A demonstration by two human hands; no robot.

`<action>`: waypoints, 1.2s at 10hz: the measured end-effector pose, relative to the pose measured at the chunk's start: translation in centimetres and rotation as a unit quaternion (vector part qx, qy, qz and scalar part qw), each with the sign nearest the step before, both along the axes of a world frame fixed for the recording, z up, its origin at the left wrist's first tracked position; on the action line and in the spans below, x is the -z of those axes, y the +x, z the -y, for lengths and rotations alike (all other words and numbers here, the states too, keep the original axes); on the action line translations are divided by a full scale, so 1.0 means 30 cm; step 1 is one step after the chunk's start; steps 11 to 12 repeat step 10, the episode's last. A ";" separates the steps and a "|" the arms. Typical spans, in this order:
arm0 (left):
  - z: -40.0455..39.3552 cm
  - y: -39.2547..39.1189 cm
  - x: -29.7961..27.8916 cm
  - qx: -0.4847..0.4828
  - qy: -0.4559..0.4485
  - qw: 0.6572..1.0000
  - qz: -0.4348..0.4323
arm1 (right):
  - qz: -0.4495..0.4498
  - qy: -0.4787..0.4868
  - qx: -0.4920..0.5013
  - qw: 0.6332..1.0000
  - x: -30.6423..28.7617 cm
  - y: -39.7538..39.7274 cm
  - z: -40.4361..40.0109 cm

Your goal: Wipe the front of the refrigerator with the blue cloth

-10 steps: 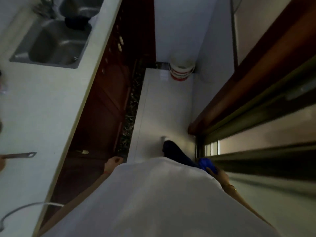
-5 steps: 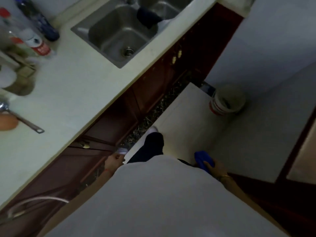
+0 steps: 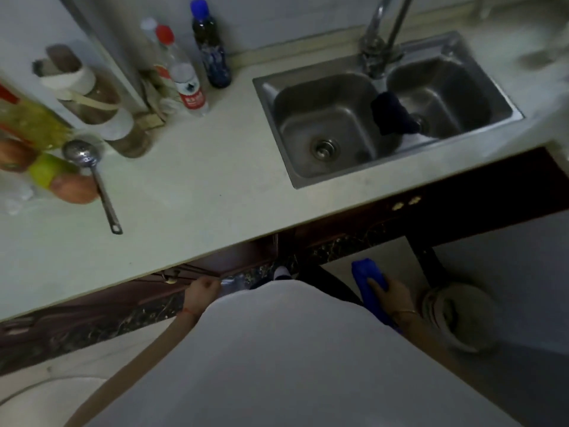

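Note:
The blue cloth [image 3: 369, 280] is bunched in my right hand [image 3: 391, 295], which hangs at my right side above the floor, fingers wrapped over the cloth. My left hand [image 3: 201, 294] hangs at my left side, just below the counter's front edge, fingers curled with nothing visible in them. The refrigerator is out of view. My white shirt fills the bottom of the head view and hides both legs apart from one dark trouser leg and a white shoe tip.
A pale counter [image 3: 215, 192] faces me with a double steel sink [image 3: 385, 112], a dark rag [image 3: 391, 114] on its divider, and a tap. Bottles [image 3: 211, 47], jars, fruit and a metal ladle [image 3: 92, 177] sit at the left. A white bucket [image 3: 455, 315] stands on the floor at my right.
The view has swung left, from the corridor and the dark-framed unit on the right to face the counter and sink. My right hand still holds the cloth at my side.

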State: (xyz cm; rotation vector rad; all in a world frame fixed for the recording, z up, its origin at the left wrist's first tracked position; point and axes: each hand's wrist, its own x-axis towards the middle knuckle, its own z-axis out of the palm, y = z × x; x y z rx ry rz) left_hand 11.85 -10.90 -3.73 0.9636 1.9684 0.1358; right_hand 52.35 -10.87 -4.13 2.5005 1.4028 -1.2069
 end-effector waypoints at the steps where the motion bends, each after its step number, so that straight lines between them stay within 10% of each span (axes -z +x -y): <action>1: -0.049 0.009 -0.012 -0.031 0.019 0.999 -0.018 | -0.014 0.020 -0.084 0.996 -0.062 -0.036 -0.192; 5: -0.341 0.014 -0.155 -0.108 0.202 0.971 -0.070 | -0.069 0.286 -0.432 0.853 -0.327 -0.501 -1.043; 7: -0.395 0.000 -0.089 -0.127 0.172 0.968 -0.132 | -0.009 0.271 -0.578 0.770 -0.198 -0.827 -1.293; 12: -0.410 0.010 -0.028 -0.082 0.159 0.962 -0.206 | -0.085 0.269 -0.537 0.795 -0.125 -0.811 -1.340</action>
